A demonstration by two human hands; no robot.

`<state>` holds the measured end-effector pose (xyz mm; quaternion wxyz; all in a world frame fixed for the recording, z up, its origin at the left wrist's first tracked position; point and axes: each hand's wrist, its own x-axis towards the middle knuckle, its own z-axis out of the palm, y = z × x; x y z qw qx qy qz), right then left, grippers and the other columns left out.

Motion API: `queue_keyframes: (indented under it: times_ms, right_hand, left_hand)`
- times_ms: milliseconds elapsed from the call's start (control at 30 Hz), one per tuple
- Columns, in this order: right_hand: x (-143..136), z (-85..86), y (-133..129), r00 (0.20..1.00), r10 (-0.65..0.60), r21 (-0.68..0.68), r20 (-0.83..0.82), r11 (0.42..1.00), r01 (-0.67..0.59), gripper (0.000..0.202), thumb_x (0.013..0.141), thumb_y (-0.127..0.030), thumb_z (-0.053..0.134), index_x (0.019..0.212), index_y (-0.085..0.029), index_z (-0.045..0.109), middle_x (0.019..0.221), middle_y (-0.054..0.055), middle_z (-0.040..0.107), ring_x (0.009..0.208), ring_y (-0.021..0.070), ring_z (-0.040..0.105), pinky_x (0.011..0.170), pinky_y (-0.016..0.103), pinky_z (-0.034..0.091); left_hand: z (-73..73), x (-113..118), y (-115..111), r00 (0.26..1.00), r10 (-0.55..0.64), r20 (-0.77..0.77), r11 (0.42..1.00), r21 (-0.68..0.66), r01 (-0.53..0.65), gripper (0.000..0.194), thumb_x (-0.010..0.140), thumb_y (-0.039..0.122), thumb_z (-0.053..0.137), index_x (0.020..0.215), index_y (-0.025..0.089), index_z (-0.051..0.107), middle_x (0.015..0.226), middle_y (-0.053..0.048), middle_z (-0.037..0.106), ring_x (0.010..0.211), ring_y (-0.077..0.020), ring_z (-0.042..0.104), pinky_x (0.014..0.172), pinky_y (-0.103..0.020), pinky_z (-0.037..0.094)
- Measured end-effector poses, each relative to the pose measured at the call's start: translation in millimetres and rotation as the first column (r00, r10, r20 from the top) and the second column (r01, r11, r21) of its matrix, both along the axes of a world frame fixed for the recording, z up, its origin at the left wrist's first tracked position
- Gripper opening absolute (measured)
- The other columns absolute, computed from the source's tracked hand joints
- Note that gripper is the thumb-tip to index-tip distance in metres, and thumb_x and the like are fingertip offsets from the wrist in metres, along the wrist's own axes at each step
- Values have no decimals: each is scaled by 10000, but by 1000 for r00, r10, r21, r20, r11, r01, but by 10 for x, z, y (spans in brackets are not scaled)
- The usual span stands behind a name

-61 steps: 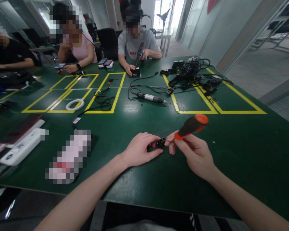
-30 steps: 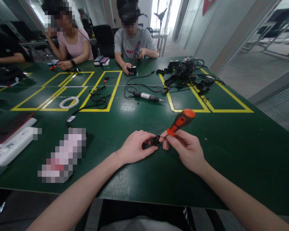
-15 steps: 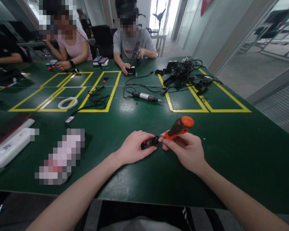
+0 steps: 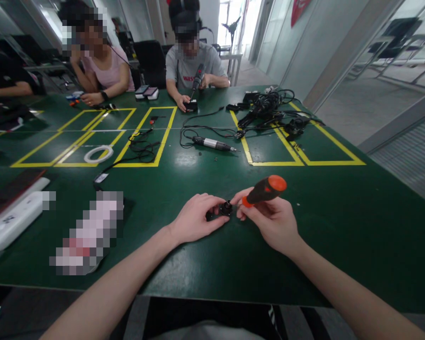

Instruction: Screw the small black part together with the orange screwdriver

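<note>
Head camera view: at one green worktop (image 4: 205, 274), our left hand (image 4: 194, 218) grasps one small black part (image 4: 226, 208) on its surface, while our right hand (image 4: 278, 221) grips one orange-and-black screwdriver (image 4: 264, 190) beside it, handle tilted up. Beyond lie one pen-shaped tool (image 4: 212, 143) and one white ring (image 4: 98, 154). Among three seated people (image 4: 109, 75), one grey shirt (image 4: 210, 59) reads "wass"; one cable label (image 4: 101, 178) is illegible.

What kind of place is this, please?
Probably a shared electronics workshop: a screwdriver in use, a corded electric driver, and a heap of black cables on a green table.
</note>
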<state>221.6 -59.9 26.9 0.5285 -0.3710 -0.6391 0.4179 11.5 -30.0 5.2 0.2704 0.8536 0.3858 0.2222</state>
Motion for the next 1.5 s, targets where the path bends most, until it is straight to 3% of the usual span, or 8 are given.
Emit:
queue_keyframes:
  times_ms: [167,267,600,800,1000,1200,1500]
  right_hand:
    - [-13,8,2,999,29,-36,-43,999,-31,338,984,-537,684,920,-208,728,769,46,737,604,161,679,582,316,616]
    - [-23,-22,-9,997,1,-51,-81,999,-5,316,934,-522,757,1003,-220,694,821,49,778,627,165,702,628,322,635]
    - [-11,-2,-1,998,-66,22,13,998,66,230,929,-384,774,793,-207,717,725,37,721,578,155,643,558,311,586]
    - [-30,-46,-28,996,-41,27,-84,999,44,232,976,-450,719,1018,-224,742,831,54,792,604,163,699,592,324,628]
    - [-44,-27,-45,996,-67,32,-54,997,68,180,927,-345,784,816,-217,726,747,44,780,602,174,700,631,332,634]
    - [-7,-22,-24,996,-77,62,-46,995,80,82,870,-238,829,805,-225,782,779,32,764,631,168,683,601,306,595]
    - [-37,-24,-27,991,32,11,-130,999,-31,206,971,-417,747,1006,-215,731,836,54,818,626,155,726,622,294,639]
  left_hand:
    - [-10,2,8,1000,3,4,1000,3,-3,209,933,333,731,1097,208,700,895,-7,737,836,-191,660,831,-345,482]
    - [-14,1,9,1000,2,0,1000,-1,-2,225,931,343,737,1100,201,697,904,-11,739,845,-195,660,838,-348,486]
    - [-9,2,9,1000,10,-19,1000,-1,-10,246,929,348,736,1130,210,698,914,-15,743,853,-196,665,844,-353,491]
    - [0,5,9,1000,10,-12,1000,1,-10,239,922,348,747,1113,211,703,897,-9,742,850,-198,664,831,-347,486]
    - [-7,2,8,1000,11,-4,1000,-3,-11,258,925,346,749,1133,201,704,908,-15,744,853,-200,664,834,-351,483]
    - [-12,2,10,1000,-2,14,1000,6,2,233,923,317,752,1119,199,706,899,-11,734,849,-199,662,823,-346,473]
    - [-22,5,14,1000,-3,0,1000,3,3,221,930,326,738,1102,194,697,902,-14,739,840,-197,658,828,-344,469]
